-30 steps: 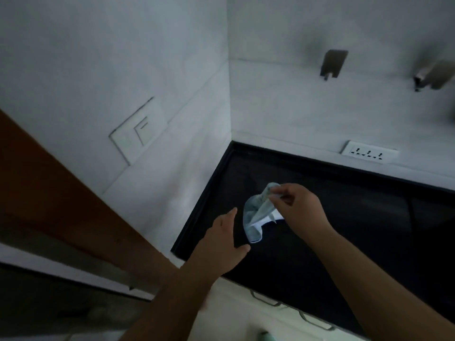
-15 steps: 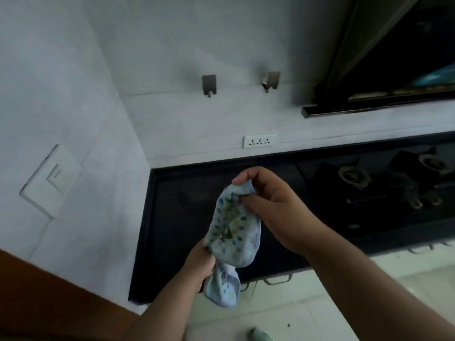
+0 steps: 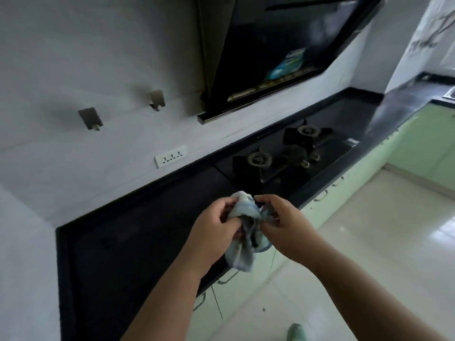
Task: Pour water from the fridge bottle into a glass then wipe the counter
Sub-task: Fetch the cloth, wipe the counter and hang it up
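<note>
Left hand (image 3: 216, 228) and right hand (image 3: 286, 223) both grip a bunched pale-blue cloth (image 3: 243, 232), fingers curled tight, centre frame above the black bench (image 3: 138, 232).

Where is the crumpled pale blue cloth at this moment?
In the head view, low and centre, the crumpled pale blue cloth is bunched between the left hand and right hand, above the black counter's front edge.
</note>
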A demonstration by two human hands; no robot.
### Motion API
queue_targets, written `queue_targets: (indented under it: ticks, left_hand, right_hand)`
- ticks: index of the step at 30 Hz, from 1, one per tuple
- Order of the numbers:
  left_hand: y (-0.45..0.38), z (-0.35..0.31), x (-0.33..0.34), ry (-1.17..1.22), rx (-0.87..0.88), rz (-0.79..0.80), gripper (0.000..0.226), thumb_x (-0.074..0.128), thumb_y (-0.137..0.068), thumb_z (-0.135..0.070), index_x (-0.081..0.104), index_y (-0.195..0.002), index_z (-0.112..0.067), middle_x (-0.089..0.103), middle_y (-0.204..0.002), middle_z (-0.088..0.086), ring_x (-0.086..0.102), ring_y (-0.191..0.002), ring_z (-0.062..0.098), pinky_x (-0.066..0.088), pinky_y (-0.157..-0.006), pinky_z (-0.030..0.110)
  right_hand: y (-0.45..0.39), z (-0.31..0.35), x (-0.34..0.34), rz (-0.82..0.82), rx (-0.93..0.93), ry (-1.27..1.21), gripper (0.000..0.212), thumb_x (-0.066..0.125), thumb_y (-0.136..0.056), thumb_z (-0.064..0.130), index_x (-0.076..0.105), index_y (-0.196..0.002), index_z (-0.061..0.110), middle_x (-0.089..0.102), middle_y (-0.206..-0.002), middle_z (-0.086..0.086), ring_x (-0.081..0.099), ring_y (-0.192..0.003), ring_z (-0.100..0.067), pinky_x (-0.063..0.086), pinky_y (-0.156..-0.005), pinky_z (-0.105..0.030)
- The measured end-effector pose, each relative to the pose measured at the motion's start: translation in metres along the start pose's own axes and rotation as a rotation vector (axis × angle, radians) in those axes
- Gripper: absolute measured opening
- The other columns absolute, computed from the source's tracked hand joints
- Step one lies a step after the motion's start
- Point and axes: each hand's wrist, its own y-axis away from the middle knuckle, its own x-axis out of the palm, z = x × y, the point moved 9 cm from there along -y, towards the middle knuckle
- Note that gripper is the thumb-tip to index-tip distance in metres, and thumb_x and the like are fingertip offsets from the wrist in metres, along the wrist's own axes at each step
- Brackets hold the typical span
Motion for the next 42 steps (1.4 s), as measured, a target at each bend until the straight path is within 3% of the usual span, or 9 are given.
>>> queue_targets:
  ticks: [2,5,7,11,16,20,32,38,42]
  left_hand:
    - [-0.002,-0.024,0.036,-0.056,0.102,0.097,0.031,0.067,-0.097,-0.021,0.071,-0.117,-0.044,0.076,-0.111,-0.023,0.070,-0.107,-0.005,0.058,-0.093,0.024]
    - [-0.013,-0.052,0.074,-0.143,0.217,0.115,0.035,0.065,-0.098,-0.011,0.072,-0.118,-0.038,0.075,-0.114,-0.022,0.068,-0.110,-0.006,0.056,-0.094,0.018]
    - [-0.025,-0.063,0.100,-0.171,0.249,0.136,0.032,0.065,-0.097,-0.013,0.069,-0.116,-0.039,0.073,-0.113,-0.019,0.068,-0.109,-0.003,0.058,-0.091,0.021]
    - [-0.049,-0.070,0.172,-0.247,0.196,0.316,0.027,0.072,-0.094,-0.032,0.065,-0.116,-0.044,0.074,-0.107,-0.017,0.071,-0.100,-0.002,0.061,-0.084,0.025]
    - [-0.082,-0.091,0.246,-0.322,0.223,0.308,0.023,0.065,-0.095,-0.014,0.072,-0.102,-0.035,0.077,-0.087,-0.010,0.074,-0.083,0.007,0.063,-0.075,0.034]
    - [-0.111,-0.120,0.300,-0.337,0.296,0.300,0.028,0.062,-0.096,-0.012,0.071,-0.105,-0.036,0.076,-0.093,-0.012,0.073,-0.090,0.003,0.063,-0.078,0.030]
    - [-0.144,-0.178,0.498,-0.393,0.443,0.529,0.018,0.068,-0.091,-0.020,0.068,-0.098,-0.036,0.070,-0.097,-0.014,0.063,-0.091,-0.007,0.046,-0.068,0.011]
    - [-0.150,-0.192,0.598,-0.411,0.515,0.699,0.017,0.069,-0.089,-0.020,0.067,-0.097,-0.035,0.068,-0.096,-0.015,0.062,-0.088,-0.007,0.046,-0.067,0.010]
    - [-0.164,-0.199,0.656,-0.401,0.548,0.804,0.023,0.070,-0.088,-0.018,0.064,-0.092,-0.040,0.067,-0.099,-0.012,0.064,-0.090,0.000,0.054,-0.075,0.021]
  right_hand:
    - [0.007,-0.016,-0.018,-0.007,-0.007,0.017,0.052,0.067,-0.086,0.026,0.054,-0.134,0.040,0.055,-0.120,0.015,0.058,-0.103,-0.006,0.048,-0.086,-0.021]
    - [0.010,-0.045,-0.059,-0.100,0.005,0.036,0.028,0.070,-0.088,0.025,0.057,-0.102,0.046,0.054,-0.103,0.013,0.056,-0.089,-0.007,0.042,-0.075,-0.017]
    - [0.012,-0.069,-0.088,-0.163,0.034,0.010,0.028,0.068,-0.091,0.023,0.055,-0.092,0.048,0.052,-0.103,0.013,0.056,-0.089,-0.005,0.041,-0.073,-0.017]
    - [0.020,-0.121,-0.144,-0.290,0.121,-0.081,0.021,0.066,-0.094,0.023,0.065,-0.111,0.035,0.051,-0.118,0.014,0.057,-0.101,-0.006,0.043,-0.077,-0.011]
    - [0.022,-0.177,-0.208,-0.360,0.199,-0.080,0.023,0.064,-0.091,0.021,0.067,-0.108,0.036,0.061,-0.108,0.012,0.062,-0.095,-0.010,0.054,-0.079,-0.024]
    - [0.018,-0.217,-0.261,-0.409,0.221,-0.075,0.021,0.064,-0.093,0.019,0.067,-0.109,0.032,0.061,-0.103,0.011,0.060,-0.090,-0.007,0.048,-0.072,-0.018]
    - [0.082,-0.326,-0.397,-0.634,0.420,-0.061,0.024,0.062,-0.090,0.017,0.066,-0.106,0.034,0.069,-0.094,0.012,0.065,-0.085,-0.007,0.051,-0.071,-0.024]
    - [0.120,-0.381,-0.442,-0.760,0.561,-0.056,0.026,0.061,-0.084,0.013,0.068,-0.101,0.031,0.070,-0.091,0.010,0.065,-0.086,-0.012,0.054,-0.076,-0.033]
    - [0.129,-0.414,-0.471,-0.811,0.648,-0.026,0.026,0.060,-0.083,0.012,0.067,-0.097,0.033,0.067,-0.091,0.012,0.061,-0.085,-0.005,0.046,-0.071,-0.021]
